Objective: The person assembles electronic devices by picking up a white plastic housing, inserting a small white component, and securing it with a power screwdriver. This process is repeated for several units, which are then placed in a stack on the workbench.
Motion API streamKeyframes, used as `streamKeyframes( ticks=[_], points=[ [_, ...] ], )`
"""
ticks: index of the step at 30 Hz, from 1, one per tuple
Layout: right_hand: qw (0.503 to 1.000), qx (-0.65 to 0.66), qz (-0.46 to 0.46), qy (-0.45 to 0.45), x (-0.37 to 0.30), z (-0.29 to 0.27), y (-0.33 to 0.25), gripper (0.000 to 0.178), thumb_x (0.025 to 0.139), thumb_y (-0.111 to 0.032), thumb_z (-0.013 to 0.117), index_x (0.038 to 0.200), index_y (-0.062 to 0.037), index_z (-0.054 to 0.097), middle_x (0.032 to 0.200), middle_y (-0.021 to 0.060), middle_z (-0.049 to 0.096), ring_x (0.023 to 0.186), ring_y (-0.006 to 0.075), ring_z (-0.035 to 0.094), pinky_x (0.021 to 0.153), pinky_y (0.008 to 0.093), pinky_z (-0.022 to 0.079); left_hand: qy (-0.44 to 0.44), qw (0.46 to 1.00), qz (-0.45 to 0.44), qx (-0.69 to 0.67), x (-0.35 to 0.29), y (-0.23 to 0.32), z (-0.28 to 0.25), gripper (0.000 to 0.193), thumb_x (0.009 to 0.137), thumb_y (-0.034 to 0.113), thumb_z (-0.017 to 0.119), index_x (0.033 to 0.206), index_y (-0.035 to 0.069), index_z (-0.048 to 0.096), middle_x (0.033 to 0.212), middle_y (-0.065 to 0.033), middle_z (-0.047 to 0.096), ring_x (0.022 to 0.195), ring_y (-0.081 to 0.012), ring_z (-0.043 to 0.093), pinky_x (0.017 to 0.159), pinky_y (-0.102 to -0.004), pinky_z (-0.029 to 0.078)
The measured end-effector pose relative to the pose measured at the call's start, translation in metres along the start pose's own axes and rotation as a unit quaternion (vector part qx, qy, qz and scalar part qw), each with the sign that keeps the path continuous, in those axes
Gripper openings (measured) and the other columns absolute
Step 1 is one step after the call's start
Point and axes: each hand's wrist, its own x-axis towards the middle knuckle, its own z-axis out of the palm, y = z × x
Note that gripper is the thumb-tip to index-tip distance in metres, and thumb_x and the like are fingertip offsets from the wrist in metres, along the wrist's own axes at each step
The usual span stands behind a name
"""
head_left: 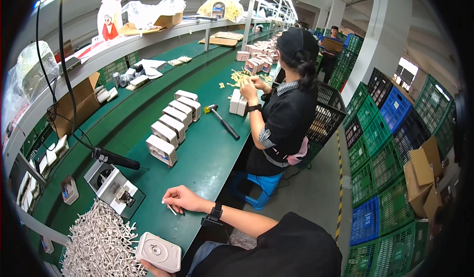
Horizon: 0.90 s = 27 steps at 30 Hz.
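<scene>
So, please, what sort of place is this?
Probably a factory assembly line: there is a long green workbench, a row of similar pale housings, and stacked plastic crates.

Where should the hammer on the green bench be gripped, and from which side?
Probably by its slim black handle, coming from the aisle-side edge of the bench: the hammer lies flat, handle pointing toward this edge, head farther in.

blue stool [262, 184] | stacked green crates [387, 167] | open brown carton [417, 188] | white pillar [377, 35]
</scene>
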Motion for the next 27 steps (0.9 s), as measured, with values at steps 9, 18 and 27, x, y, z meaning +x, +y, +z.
streamKeyframes(
  ticks=[9,18,27],
  points=[
    [1.0,-0.004,0.023,0.01,-0.002,0.004,-0.004,0.019,0.105,-0.015,0.065,0.106,0.0034,0.068,0.083,0.0061,0.07,0.053,0.0078,0.061,0.045,0.0223,0.047,0.045,0.999,-0.012,0.019,-0.013,0.0,-0.011,0.097,0.1,0.082,0.025,0.162,0.009,0.036,0.161,-0.015,0.045,0.144,-0.0354,0.048,0.121,-0.0503,0.041],
    [0.999,0.001,0.038,0.012,0.0,0.001,-0.002,0.017,0.105,-0.013,0.065,0.109,0.0039,0.068,0.084,0.0069,0.07,0.054,0.0081,0.062,0.045,0.0227,0.048,0.056,0.997,-0.024,0.038,-0.013,-0.004,-0.004,0.097,0.1,0.082,0.025,0.162,0.009,0.036,0.161,-0.0149,0.045,0.144,-0.0352,0.047,0.121,-0.05,0.04],
    [0.998,0.014,0.055,0.023,-0.002,0.0,-0.006,0.017,0.104,-0.012,0.065,0.109,0.0041,0.067,0.085,0.0073,0.07,0.053,0.0085,0.062,0.045,0.0231,0.048,0.013,1.0,-0.011,0.011,-0.006,0.0,0.01,0.085,0.102,0.076,0.033,0.16,0.013,0.039,0.155,-0.0137,0.051,0.133,-0.0341,0.055,0.113,-0.0511,0.045]
  ],
)
